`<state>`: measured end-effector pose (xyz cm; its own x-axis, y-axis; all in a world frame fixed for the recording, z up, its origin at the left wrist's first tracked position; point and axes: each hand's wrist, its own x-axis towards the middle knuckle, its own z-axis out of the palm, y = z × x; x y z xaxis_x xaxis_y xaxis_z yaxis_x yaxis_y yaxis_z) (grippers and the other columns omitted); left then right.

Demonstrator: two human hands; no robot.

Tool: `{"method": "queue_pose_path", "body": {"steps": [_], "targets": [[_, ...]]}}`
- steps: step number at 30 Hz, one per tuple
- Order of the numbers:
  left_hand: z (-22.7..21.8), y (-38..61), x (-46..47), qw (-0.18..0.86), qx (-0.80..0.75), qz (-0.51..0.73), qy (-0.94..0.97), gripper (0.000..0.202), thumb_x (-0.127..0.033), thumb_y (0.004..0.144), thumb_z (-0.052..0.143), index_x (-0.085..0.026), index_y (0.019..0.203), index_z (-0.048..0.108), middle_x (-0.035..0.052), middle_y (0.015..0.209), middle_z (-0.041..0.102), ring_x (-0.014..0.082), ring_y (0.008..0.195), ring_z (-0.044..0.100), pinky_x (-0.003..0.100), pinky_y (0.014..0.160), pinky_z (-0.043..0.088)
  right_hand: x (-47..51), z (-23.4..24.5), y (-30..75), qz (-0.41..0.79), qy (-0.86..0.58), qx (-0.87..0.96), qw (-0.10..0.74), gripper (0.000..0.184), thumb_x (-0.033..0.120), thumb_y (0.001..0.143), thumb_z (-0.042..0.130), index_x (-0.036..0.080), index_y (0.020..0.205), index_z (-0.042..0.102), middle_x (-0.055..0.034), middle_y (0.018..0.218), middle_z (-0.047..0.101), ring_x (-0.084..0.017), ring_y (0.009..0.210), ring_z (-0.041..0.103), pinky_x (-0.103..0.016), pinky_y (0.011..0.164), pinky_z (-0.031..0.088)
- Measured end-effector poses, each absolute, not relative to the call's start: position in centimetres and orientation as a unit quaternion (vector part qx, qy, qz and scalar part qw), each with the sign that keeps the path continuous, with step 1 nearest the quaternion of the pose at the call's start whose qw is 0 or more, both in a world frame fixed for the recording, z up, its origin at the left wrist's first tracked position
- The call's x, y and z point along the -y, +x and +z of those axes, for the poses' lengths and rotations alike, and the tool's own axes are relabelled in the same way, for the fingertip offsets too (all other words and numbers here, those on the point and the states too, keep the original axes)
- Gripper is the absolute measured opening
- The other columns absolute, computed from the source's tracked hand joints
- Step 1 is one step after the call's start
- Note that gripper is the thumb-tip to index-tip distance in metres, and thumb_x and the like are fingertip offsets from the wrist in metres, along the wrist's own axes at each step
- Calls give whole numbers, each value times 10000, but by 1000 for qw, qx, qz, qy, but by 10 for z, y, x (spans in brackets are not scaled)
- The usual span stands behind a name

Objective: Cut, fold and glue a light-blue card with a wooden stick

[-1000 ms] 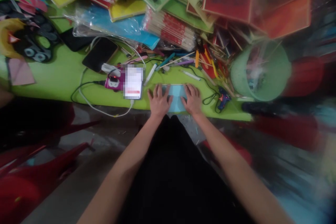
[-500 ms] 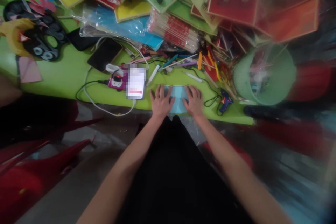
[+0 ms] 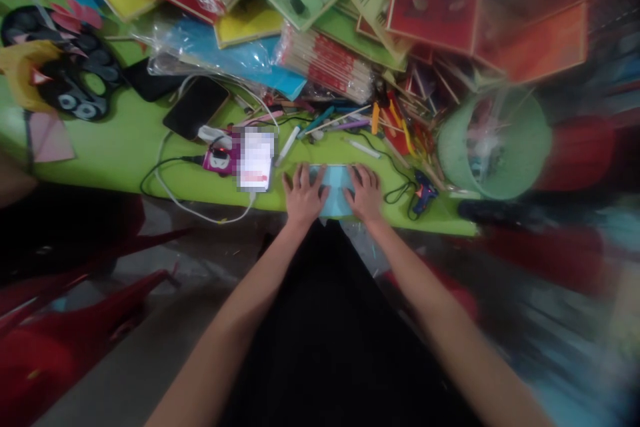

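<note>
Blue sheet (image 3: 337, 181): held flat, I think for steadiness.
Left hand (image 3: 304, 196): fingers wide, on its left side.
Right hand (image 3: 367, 193): equally wide, opposite side.

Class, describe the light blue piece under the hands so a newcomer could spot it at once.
Find the green table and look at its near edge. There, showing between the left hand and right hand, lies a flat, light blue piece. Unlike the blue sheet under clear plastic further back, it has both hands on it.
</note>
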<state>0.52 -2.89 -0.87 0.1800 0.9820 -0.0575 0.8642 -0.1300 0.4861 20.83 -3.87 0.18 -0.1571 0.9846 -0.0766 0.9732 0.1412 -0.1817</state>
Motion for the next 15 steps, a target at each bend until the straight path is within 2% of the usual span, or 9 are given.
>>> {"method": "queue_pose_path", "body": {"steps": [10, 15], "targets": [[-6, 6, 29, 228, -632, 136, 728, 579, -534, 1029, 463, -342, 1576, 471, 143, 1675, 378, 402, 1567, 304, 720, 1271, 90, 39, 2, 209, 121, -649, 751, 25, 661, 481, 1043, 419, 199, 1638, 365, -151, 1646, 387, -350, 1534, 304, -566, 1280, 206], [-3, 6, 28, 223, -636, 122, 729, 579, -528, 1031, 460, -344, 1580, 464, 138, 1671, 389, 383, 1572, 300, 705, 1275, 98, 39, 2, 209, 111, -647, 754, 29, 651, 477, 1043, 424, 186, 1625, 390, -155, 1638, 402, -336, 1530, 319, -552, 1279, 215]]}}
